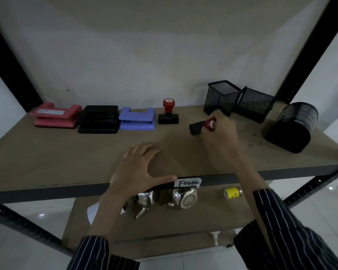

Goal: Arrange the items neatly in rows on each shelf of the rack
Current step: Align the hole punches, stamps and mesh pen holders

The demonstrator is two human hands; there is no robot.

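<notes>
Fingers (217,116) of the right hand (221,131) curled tight round the red knob of a black-based rubber stamp (196,129), tipped sideways just right of the upright red-handled stamp (168,114). Left hand (139,168) flat on the brown board shelf (66,152) before that upright stamp, fingers straight, spread. Left of it, a row of three plastic hole punches (99,119), perhaps touching.

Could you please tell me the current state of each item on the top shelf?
Pink hole punch, black hole punch, blue hole punch: flat, side by side.
Standing stamp: upright on its base.
Second stamp: tipped sideways, gripped by right hand.
Left hand: open, on shelf.
Mesh holders: touching, one tipped over.
</notes>
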